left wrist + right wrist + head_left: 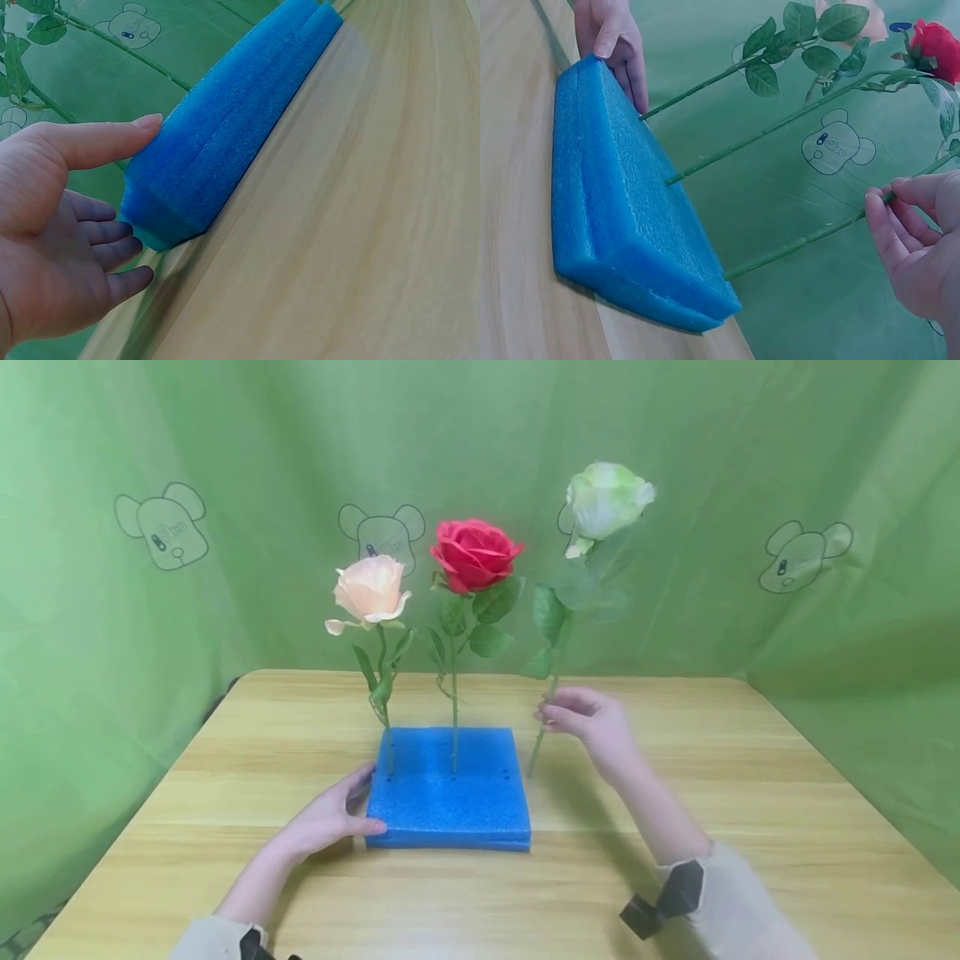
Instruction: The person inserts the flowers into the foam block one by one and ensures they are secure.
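Note:
My right hand [592, 727] pinches the green stem of a pale green-white artificial rose [607, 500] between thumb and fingers. The stem's lower end comes down close by the right edge of a blue foam block [450, 806]. My left hand [330, 818] lies against the block's left side, thumb at its front top corner; in the left wrist view the fingers [112, 232] are loosely extended beside the foam. A peach rose [371, 589] and a red rose [476, 556] stand upright, their stems in the block's top.
The foam block rests on a wooden table [675, 827]. Small dark holes [506, 773] show in the foam's right part. Behind and around the table hangs a green curtain [262, 485] with bear-like outline drawings. Black camera mounts sit on both wrists.

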The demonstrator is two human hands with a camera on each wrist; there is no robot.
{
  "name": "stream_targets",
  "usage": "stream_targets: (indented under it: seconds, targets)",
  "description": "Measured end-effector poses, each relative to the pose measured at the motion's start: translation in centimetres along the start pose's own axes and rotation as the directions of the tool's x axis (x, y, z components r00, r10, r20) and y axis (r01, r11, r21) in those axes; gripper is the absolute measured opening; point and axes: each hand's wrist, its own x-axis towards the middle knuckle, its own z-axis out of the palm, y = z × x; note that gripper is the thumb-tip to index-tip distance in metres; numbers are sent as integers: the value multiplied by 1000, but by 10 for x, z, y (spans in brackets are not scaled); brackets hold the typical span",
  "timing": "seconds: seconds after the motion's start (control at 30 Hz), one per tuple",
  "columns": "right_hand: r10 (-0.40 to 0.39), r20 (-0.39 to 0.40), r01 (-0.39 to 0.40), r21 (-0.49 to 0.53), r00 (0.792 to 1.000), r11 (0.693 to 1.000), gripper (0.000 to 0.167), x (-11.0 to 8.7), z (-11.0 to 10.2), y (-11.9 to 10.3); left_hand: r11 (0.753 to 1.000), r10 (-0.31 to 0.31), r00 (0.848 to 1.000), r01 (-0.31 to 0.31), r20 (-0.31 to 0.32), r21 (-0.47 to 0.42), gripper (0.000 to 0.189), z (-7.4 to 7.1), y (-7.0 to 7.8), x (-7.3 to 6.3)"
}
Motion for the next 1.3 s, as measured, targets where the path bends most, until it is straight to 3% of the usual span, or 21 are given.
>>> stream_targets:
  seconds: [0.47, 0.73, 1.3]
  targets:
    - [-15, -18, 16, 45, 1000, 999, 18, 5, 17, 2, 1000, -1, 1000, 1, 0, 0, 97, 1, 0, -1]
    - [-11, -16, 11, -13, 1000, 1000, 28, 7, 22, 11, 1000, 1, 1000, -1, 2, 1, 97, 0, -2, 0]
    - [-16, 34, 18, -53, 999, 998, 27, 6, 30, 18, 1000, 0, 1000, 0, 7, -19, 95, 1, -2, 2]
